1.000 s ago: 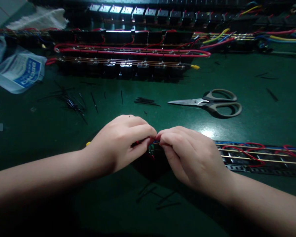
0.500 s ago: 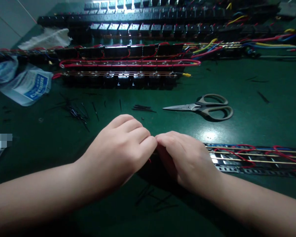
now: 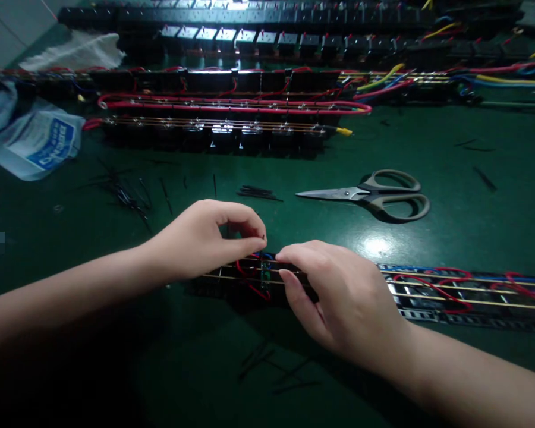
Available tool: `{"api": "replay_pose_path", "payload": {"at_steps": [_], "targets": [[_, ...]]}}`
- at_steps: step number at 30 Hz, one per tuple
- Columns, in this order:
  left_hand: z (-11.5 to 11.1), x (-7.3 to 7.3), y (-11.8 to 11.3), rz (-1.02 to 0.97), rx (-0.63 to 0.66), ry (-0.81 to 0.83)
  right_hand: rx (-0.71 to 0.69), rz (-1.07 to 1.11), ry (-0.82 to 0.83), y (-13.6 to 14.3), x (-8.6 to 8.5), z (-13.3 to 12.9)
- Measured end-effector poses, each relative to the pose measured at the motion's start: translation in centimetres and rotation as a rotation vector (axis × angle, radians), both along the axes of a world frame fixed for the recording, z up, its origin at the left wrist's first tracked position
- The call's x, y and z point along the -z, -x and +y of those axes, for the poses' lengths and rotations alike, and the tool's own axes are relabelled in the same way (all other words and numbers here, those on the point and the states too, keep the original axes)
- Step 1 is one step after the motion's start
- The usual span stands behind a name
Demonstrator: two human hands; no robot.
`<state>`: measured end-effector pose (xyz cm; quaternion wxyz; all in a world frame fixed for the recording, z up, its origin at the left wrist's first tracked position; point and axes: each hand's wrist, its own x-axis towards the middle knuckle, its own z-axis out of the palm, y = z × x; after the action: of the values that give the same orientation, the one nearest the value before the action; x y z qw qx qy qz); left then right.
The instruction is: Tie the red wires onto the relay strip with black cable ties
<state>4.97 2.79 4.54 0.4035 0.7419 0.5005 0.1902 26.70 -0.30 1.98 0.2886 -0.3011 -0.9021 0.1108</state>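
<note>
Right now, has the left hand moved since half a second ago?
Yes, leftward: judged against the scissors, the left hand sits farther left, with a gap between it and the right hand.

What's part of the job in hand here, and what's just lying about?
Job, judging by the hands:
left hand, fingertips together
right hand, thumb and fingers apart
wired strip beneath them
small green board

Apparently lying about:
scissors, untouched
loose black strips
blue-labelled plastic bag
white sheet

Left fingers (image 3: pixel 245 245) pinched; right fingers (image 3: pixel 298 255) parted — wired strip (image 3: pixel 463 291) beneath.
</note>
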Motion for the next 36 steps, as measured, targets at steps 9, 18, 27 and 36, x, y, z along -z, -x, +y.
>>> {"api": "replay_pose_path", "payload": {"at_steps": [9, 18, 27, 36], "targets": [[0.07, 0.41, -0.09, -0.028, -0.020, -0.052, -0.041, -0.166, -0.033, 0.27, -0.28, 0.30], [-0.20, 0.10, -0.16, -0.005, -0.006, -0.109, -0.035, -0.189, -0.013, 0.31, -0.42, 0.22], [-0.26, 0.13, -0.27, 0.018, -0.034, -0.108, -0.045, -0.185, -0.020, 0.31, -0.47, 0.25], [-0.10, 0.51, -0.19, 0.071, 0.016, -0.123, -0.043, -0.179, -0.017, 0.16, -0.34, 0.17]]}}
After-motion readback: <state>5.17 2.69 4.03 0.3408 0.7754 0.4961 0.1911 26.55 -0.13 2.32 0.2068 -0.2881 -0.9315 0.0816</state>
